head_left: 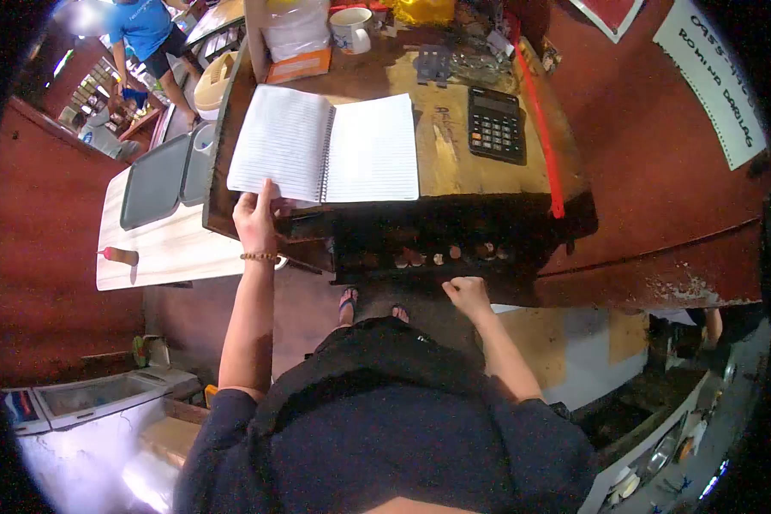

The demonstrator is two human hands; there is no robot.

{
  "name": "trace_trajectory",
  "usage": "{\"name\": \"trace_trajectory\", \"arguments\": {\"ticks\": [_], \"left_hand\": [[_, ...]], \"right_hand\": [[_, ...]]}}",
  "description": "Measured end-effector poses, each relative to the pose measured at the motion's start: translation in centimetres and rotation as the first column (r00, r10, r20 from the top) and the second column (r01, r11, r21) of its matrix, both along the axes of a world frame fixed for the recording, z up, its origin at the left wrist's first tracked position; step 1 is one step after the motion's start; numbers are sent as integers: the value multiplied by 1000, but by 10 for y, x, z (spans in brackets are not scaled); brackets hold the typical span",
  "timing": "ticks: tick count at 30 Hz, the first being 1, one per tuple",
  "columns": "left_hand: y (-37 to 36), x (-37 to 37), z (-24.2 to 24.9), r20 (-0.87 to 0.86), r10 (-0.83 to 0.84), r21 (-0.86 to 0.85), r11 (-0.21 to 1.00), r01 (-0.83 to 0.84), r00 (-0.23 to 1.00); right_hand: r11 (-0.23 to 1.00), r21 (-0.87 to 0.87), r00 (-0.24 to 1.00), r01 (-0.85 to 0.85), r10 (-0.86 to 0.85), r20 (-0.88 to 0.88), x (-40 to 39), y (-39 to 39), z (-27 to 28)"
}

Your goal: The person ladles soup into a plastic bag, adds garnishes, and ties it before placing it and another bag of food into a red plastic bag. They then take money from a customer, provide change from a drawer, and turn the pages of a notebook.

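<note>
A spiral notebook (373, 150) lies open on the wooden desk, its lined pages showing no writing that I can make out. My left hand (257, 214) grips its lower left edge, thumb on top of the page and fingers underneath. A beaded bracelet (259, 257) circles that wrist. Lower right, my right hand (468, 296) is closed in front of the desk, apart from the notebook; anything inside the fist is hidden. Near it, several coins (454, 252) sit in a dark drawer or shelf (360, 261) under the desktop. A black calculator (496, 125) rests right of the notebook.
Behind the notebook stand a mug (351, 31) and a plastic-wrapped stack (295, 30). A red strap (540, 128) hangs over the desk's right side. Grey trays (156, 180) and a small bottle (120, 255) occupy the left table. A person in a blue shirt (150, 34) stands beyond.
</note>
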State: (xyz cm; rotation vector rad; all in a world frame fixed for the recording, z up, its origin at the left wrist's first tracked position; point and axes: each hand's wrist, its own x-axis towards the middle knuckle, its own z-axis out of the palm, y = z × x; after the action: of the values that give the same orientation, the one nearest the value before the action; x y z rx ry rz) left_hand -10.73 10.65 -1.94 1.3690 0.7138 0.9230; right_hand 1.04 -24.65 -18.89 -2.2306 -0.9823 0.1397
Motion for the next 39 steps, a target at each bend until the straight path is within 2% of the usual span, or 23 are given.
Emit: {"name": "trace_trajectory", "arguments": {"ticks": [3, 5, 7, 9, 11, 12, 13, 14, 16, 18, 23, 30, 32, 36, 38, 39], "left_hand": [[6, -8, -7, -4, 11, -56, 998, -12, 1000], [5, -7, -2, -37, 37, -31, 999, -38, 999], [1, -4, 12, -119, -9, 20, 1000, 11, 993], [-6, 4, 27, -207, -21, 182, 982, 59, 978], [-1, 14, 26, -334, -67, 273, 948, 165, 940], [-8, 22, 33, -353, -45, 387, 902, 190, 934], [-22, 29, 39, -241, -84, 354, 920, 168, 967], [-24, 34, 35, -239, -84, 354, 920, 168, 967], [-24, 46, 25, -371, -82, 436, 864, 252, 925], [-29, 52, 25, -399, -74, 465, 843, 272, 914], [-38, 59, 34, -482, -25, 534, 784, 317, 876], [-32, 61, 30, -466, -78, 453, 834, 314, 881], [-30, 62, 28, -415, -137, 444, 832, 332, 899], [-28, 64, 28, -444, -92, 435, 847, 304, 891], [-31, 68, 22, -120, -97, 238, 963, 124, 988], [-33, 68, 23, -119, -97, 238, 963, 124, 988]], "right_hand": [[999, -8, 999, -46, 46, -3, 3, 0, 0], [998, -28, 999, -54, 54, -4, 3, 1, 4], [997, -54, 998, -61, 61, -4, 3, 0, 8], [997, -72, 999, -39, 38, -16, 2, 2, 11], [998, -58, 999, -34, 34, -5, 2, 1, 7], [999, -42, 1000, -23, 23, 3, 2, 2, 6], [999, -42, 1000, -25, 25, 5, 2, 1, 5], [998, -57, 999, -28, 27, -22, 3, 1, 5], [997, -73, 999, -25, 22, -49, 3, 0, 1], [999, -8, 999, -41, 41, -5, 3, 0, -4], [999, 4, 998, -43, 43, 36, 2, -2, -1], [999, 2, 998, -43, 43, 34, 1, -1, 3], [999, 13, 998, -42, 42, 36, 2, -1, 1], [999, 14, 998, -40, 40, 39, 3, -2, 0], [999, 24, 999, -38, 37, 26, 3, -2, 0], [999, 35, 999, -37, 36, 11, 3, -2, 0]]}}
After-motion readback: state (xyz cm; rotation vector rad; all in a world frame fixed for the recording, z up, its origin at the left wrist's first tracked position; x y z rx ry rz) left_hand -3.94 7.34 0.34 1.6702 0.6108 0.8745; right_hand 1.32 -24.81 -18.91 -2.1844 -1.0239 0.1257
